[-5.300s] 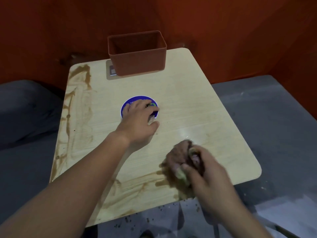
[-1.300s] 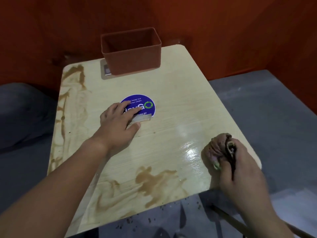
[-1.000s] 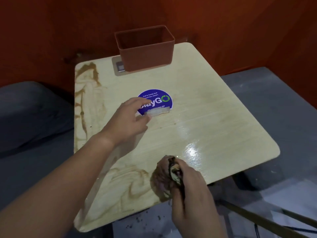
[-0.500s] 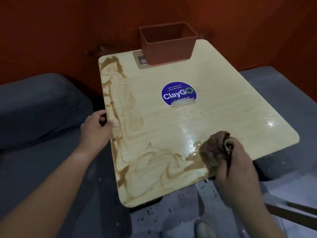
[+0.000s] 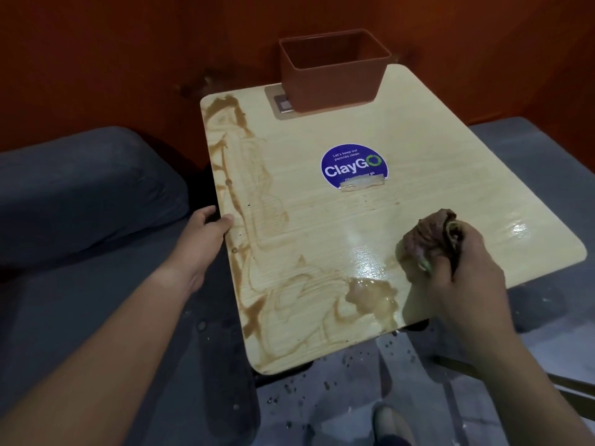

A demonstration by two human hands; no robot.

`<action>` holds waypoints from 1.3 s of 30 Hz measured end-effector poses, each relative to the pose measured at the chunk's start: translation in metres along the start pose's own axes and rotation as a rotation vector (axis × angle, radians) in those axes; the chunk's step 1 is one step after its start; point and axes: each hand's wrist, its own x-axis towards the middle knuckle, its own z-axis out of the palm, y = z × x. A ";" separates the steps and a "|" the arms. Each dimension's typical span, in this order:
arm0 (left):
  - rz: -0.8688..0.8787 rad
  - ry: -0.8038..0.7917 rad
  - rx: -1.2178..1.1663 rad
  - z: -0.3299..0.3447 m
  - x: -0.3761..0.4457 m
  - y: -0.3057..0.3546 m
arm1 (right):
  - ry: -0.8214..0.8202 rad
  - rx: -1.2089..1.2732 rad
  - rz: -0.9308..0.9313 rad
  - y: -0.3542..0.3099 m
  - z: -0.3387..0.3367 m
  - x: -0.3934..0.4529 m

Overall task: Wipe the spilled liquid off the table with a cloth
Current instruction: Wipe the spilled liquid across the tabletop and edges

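Observation:
A light wooden table (image 5: 418,149) carries brown spilled liquid (image 5: 370,294) pooled near its front edge, with smears running up the left side (image 5: 231,149). My right hand (image 5: 463,278) is closed around a bunched, soaked brownish cloth (image 5: 425,236), pressed on the table just right of the pool. My left hand (image 5: 203,233) grips the table's left edge, thumb on top. A wet shine lies on the wiped area beside the cloth.
A brown plastic bin (image 5: 331,69) stands at the table's far edge against the orange wall. A round blue ClayGo sticker (image 5: 354,165) lies mid-table. Grey cushioned seats (image 5: 70,194) flank both sides. Drops speckle the floor (image 5: 338,387) below the front edge.
My left hand left the sticker and took hold of the table's left edge. My right hand with the cloth swept right, leaving a brown pool at the front.

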 end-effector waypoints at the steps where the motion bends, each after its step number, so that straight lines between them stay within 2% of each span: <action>1: -0.004 -0.003 -0.005 0.000 0.001 -0.001 | -0.011 -0.019 -0.048 -0.005 0.005 -0.008; 4: -0.001 0.013 0.010 -0.004 0.003 -0.004 | -0.093 0.029 -0.195 -0.027 0.028 -0.050; 8: 0.009 0.014 0.031 -0.007 0.005 -0.004 | -0.217 0.141 -0.234 -0.057 0.049 -0.088; 11: -0.003 0.002 0.043 -0.010 0.007 -0.003 | -0.161 0.205 -0.110 -0.053 0.032 -0.077; 15: -0.027 -0.012 0.042 -0.011 0.008 -0.006 | -0.053 0.122 0.006 -0.029 0.009 -0.053; 19: -0.022 -0.008 0.034 -0.010 0.008 -0.005 | -0.049 0.052 -0.043 -0.040 0.029 -0.073; 24: -0.023 -0.042 0.067 -0.012 0.010 -0.003 | -0.196 0.119 -0.236 -0.090 0.070 -0.145; 27: -0.025 -0.048 0.094 -0.013 0.008 0.000 | -0.332 0.284 -0.240 -0.106 0.072 -0.154; 33: -0.024 -0.059 0.110 -0.011 0.003 0.001 | -0.108 0.220 -0.002 -0.063 0.039 -0.078; 35: -0.025 -0.061 0.100 -0.009 0.001 0.001 | -0.091 0.147 -0.029 -0.064 0.041 -0.080; 39: -0.033 -0.062 0.107 -0.009 0.001 0.001 | -0.142 0.116 -0.213 -0.088 0.062 -0.128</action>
